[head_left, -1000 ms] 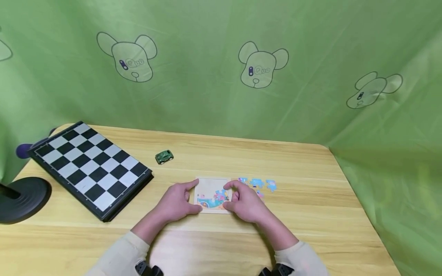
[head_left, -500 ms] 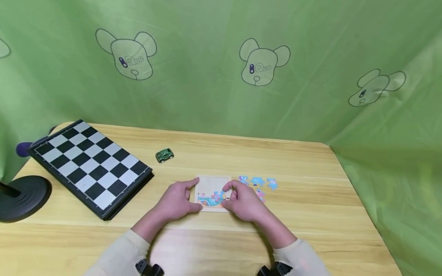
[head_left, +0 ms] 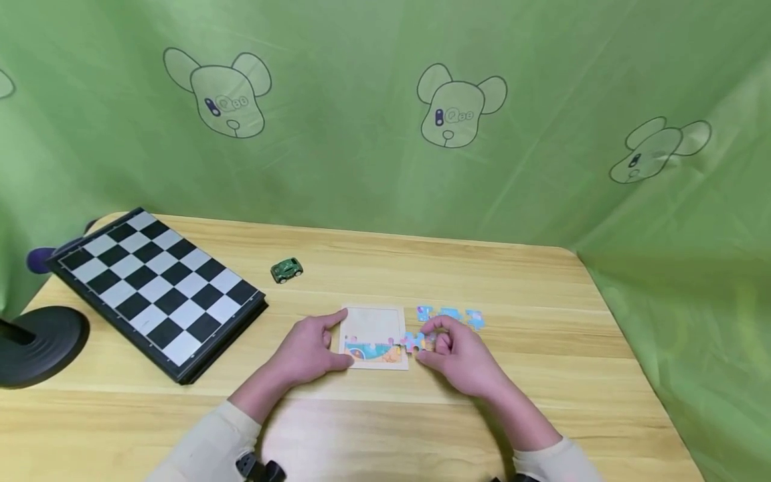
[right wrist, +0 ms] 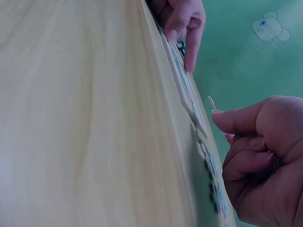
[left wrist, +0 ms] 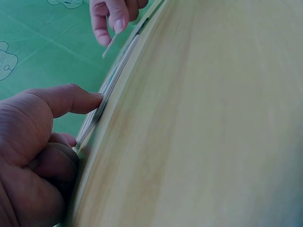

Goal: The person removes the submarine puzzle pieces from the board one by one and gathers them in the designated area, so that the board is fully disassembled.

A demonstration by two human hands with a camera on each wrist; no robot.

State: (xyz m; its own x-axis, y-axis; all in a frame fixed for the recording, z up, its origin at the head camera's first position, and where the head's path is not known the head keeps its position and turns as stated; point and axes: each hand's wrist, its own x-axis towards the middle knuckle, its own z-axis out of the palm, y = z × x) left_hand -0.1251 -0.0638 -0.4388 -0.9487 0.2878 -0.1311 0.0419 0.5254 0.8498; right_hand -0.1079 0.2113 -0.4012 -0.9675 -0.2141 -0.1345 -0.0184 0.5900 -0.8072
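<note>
In the head view my left hand holds the left side of a small jigsaw tray, thumb at the lower corner and index finger at the upper one. Along the bottom of the tray lies a strip of fitted picture, blue and orange. Just off the tray's right edge my right hand pinches a pink-and-blue jigsaw piece between thumb and index finger. The right wrist view shows this piece edge-on, raised over the table. Beyond the right hand lie several loose jigsaw pieces, partly covered by its fingers.
A black-and-white chessboard lies at the left, next to a round black stand base. Behind the tray sits a small green toy car. A green curtain hangs along the back and right of the wooden table.
My right hand has moved right from over the tray, carrying the pink-and-blue jigsaw piece off the fitted strip. The left hand keeps its hold on the tray.
</note>
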